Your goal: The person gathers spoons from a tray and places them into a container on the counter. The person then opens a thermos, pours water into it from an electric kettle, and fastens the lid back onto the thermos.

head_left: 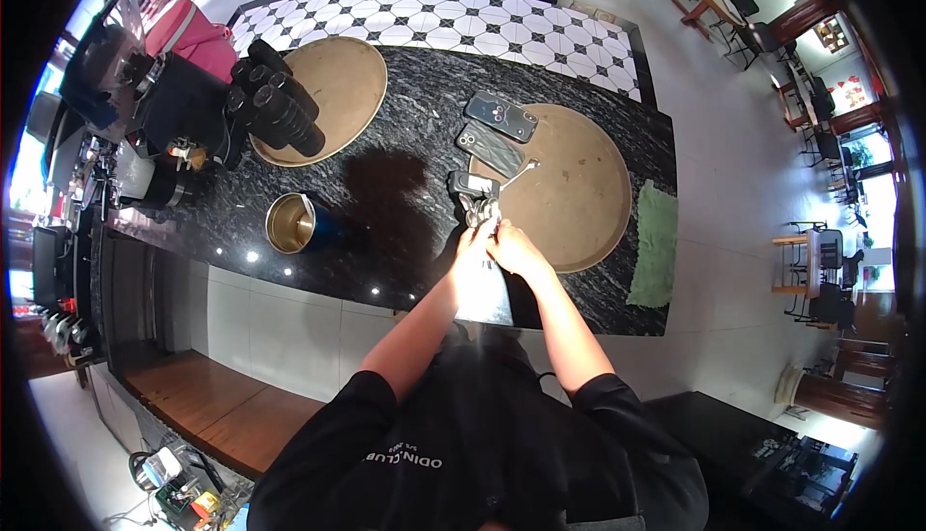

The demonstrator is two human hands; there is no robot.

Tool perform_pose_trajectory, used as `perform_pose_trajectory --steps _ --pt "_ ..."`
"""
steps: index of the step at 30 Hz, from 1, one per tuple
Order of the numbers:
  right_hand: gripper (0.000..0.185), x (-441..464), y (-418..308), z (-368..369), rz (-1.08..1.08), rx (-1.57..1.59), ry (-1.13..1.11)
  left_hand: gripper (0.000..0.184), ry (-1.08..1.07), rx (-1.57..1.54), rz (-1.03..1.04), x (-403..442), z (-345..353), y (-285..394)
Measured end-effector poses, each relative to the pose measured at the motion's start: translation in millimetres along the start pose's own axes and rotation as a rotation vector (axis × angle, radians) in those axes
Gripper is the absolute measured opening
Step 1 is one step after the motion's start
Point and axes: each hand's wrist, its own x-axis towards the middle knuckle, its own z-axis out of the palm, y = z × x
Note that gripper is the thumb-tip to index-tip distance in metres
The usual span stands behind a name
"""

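My left hand (pixel 470 253) is closed around a bunch of shiny metal spoons (pixel 479 211), bowl ends pointing away from me. Pressed against the same bunch, the fingers of my right hand (pixel 518 249) are closed too; what exactly they pinch is hidden. A bright white cloth or paper (pixel 482 295) hangs below my hands, overexposed. Just beyond the spoons lies a small dark object with a white top (pixel 473 183). Two phones (pixel 502 116) rest on the left rim of a round brown tray (pixel 579 193), and a single spoon (pixel 526 170) lies near them.
The black marble counter (pixel 415 87) carries another round tray (pixel 352 78) with several stacked black cups (pixel 275 102). Left of my hands stands a metal pitcher (pixel 290 223), beside a dark wet-looking patch. A green cloth (pixel 656 246) lies at the counter's right edge; a grinder-like machine (pixel 178 97) stands far left.
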Motion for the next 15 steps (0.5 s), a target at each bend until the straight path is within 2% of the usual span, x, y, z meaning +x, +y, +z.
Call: perform_pose_trajectory --steps 5,7,11,13,14,15 --pt "0.037 2.3 -5.0 5.2 -0.032 0.116 -0.061 0.019 0.0 -0.009 0.015 16.6 -24.0 -7.5" --pt "0.036 2.5 -7.6 6.3 -0.03 0.106 0.005 0.019 0.038 0.009 -0.007 16.3 -21.5 -1.5" --pt "0.031 1.1 -7.3 6.6 -0.031 0.164 0.063 0.015 0.078 -0.051 0.107 23.0 -13.3 5.4" --pt "0.029 4.3 4.4 17.4 -0.114 0.452 0.191 0.016 0.088 -0.072 0.117 25.6 -13.0 6.8" --pt "0.029 8.7 11.5 23.6 -0.088 0.554 0.18 0.015 0.103 -0.079 0.147 25.8 -12.6 6.9" --pt "0.029 6.7 7.5 20.9 -0.087 0.552 0.18 0.014 0.116 -0.086 0.178 25.4 -11.2 7.5"
